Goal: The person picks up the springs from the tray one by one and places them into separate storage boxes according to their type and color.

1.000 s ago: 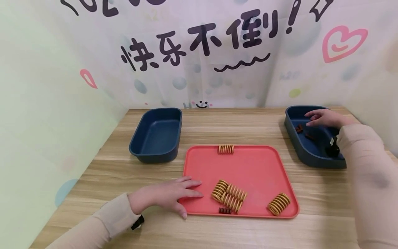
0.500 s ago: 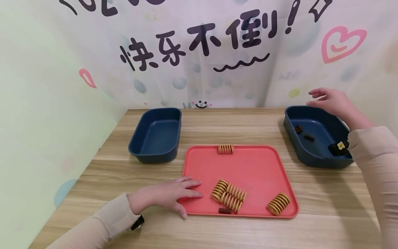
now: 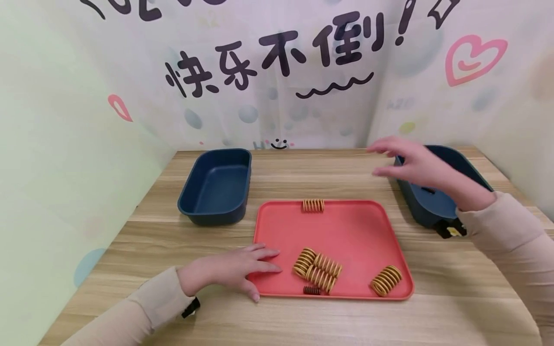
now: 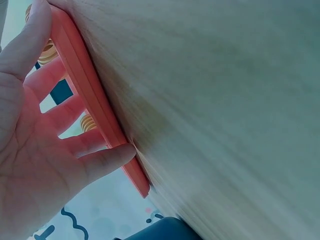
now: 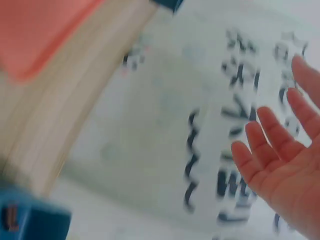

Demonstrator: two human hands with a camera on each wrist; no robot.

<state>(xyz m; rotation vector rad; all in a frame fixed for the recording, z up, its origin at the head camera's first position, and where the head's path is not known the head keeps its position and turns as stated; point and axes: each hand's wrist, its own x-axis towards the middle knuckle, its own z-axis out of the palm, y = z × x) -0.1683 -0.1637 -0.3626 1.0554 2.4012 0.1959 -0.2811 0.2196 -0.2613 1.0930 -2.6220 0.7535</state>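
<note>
In the head view my left hand (image 3: 233,269) rests with spread fingers over the left edge of a red tray (image 3: 342,230). The left wrist view shows those fingers (image 4: 107,159) at the tray's rim. My right hand (image 3: 417,161) is in the air by the right blue bin (image 3: 417,206), fingers extended and nothing in them. Three gold coil springs (image 3: 321,278) lie grouped near the tray's front, with a small dark spring (image 3: 311,290) beside them. Another gold spring (image 3: 386,280) lies at the front right, and one more gold spring (image 3: 313,205) at the back edge.
A second blue bin (image 3: 216,187), with nothing visible inside, stands at the back left of the wooden table (image 3: 207,240). A small dark piece (image 3: 428,190) shows inside the right bin, partly hidden by my right arm. A printed cloth (image 3: 277,96) hangs behind the table.
My right hand has come up out of the right bin and swung left toward the tray, nothing in it. The left hand and the springs on the tray have stayed put.
</note>
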